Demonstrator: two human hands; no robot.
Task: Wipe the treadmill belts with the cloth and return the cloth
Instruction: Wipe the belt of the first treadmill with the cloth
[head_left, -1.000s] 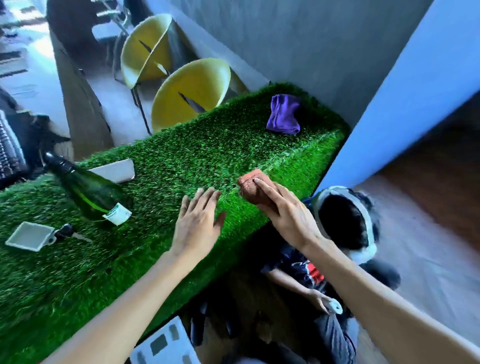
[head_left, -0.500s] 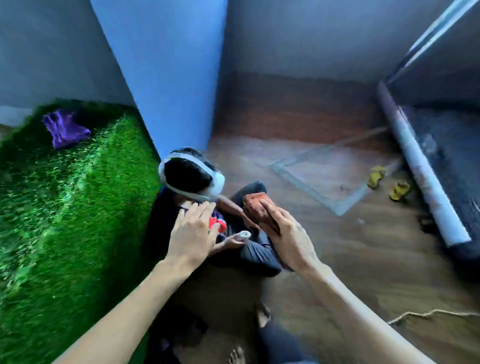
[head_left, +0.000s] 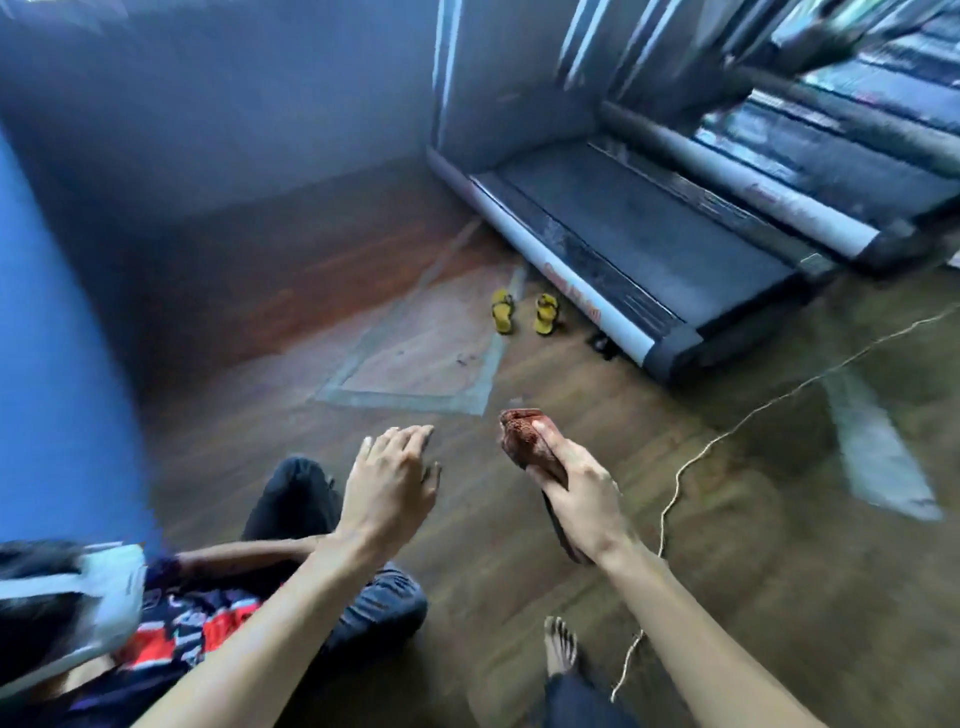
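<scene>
Wooden floor (head_left: 727, 561) lies before the nearest treadmill belt (head_left: 639, 228). Right hand (head_left: 582, 499) grips the rust-red cloth (head_left: 524, 441); left hand (head_left: 387, 488) spread, empty. Approach clear of the cord (head_left: 675, 475).

No text I can read from here.
Red lettering runs along the side rail (head_left: 571, 293) of the nearest treadmill (head_left: 649, 234), perhaps a brand name, but on my feed it's smeared past reading.

Reddish-brown cloth (head_left: 524, 441): bunched, gripped in right hand (head_left: 576, 499). Nearest treadmill belt (head_left: 649, 228): dark, flat, possibly dusty. Second belt (head_left: 831, 161): alongside it, blurred.
</scene>
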